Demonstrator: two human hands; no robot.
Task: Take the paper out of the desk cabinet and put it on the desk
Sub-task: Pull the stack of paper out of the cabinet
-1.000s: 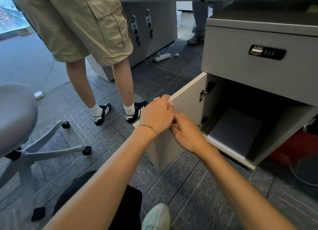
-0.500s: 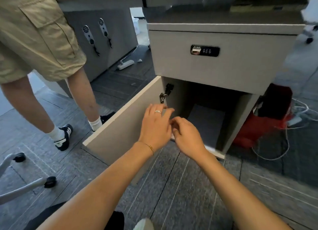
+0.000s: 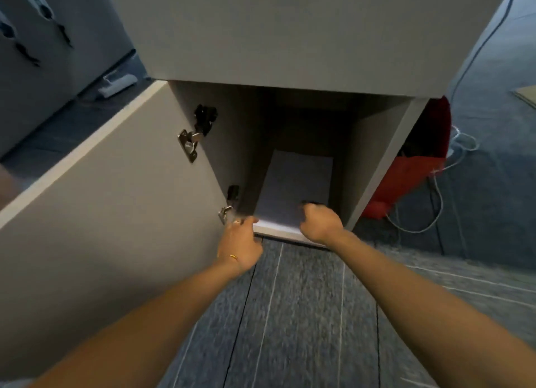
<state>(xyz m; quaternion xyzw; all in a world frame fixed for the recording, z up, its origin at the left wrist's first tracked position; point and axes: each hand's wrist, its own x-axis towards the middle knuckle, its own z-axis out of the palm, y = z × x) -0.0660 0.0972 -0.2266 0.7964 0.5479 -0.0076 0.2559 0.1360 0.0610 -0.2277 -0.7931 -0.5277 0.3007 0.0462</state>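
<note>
The desk cabinet (image 3: 380,161) stands with its door (image 3: 116,202) swung wide to the left. A white stack of paper (image 3: 295,181) lies flat on its floor, its front edge at the cabinet's lip. My right hand (image 3: 320,222) is at the stack's front right corner, fingers curled over the top sheet. My left hand (image 3: 240,242), with a ring and a thin bracelet, has its fingertips against the front left corner; whether it grips is blurred. The desk top is out of view.
A red bag (image 3: 412,170) and white cables (image 3: 461,147) lie right of the cabinet. A white power strip (image 3: 117,83) and another grey cabinet with keys (image 3: 43,39) are at the back left. Grey carpet covers the floor below my arms.
Both hands left the door edge and moved forward to the front edge of the paper. The view closed in on the cabinet, and the standing person is no longer in sight.
</note>
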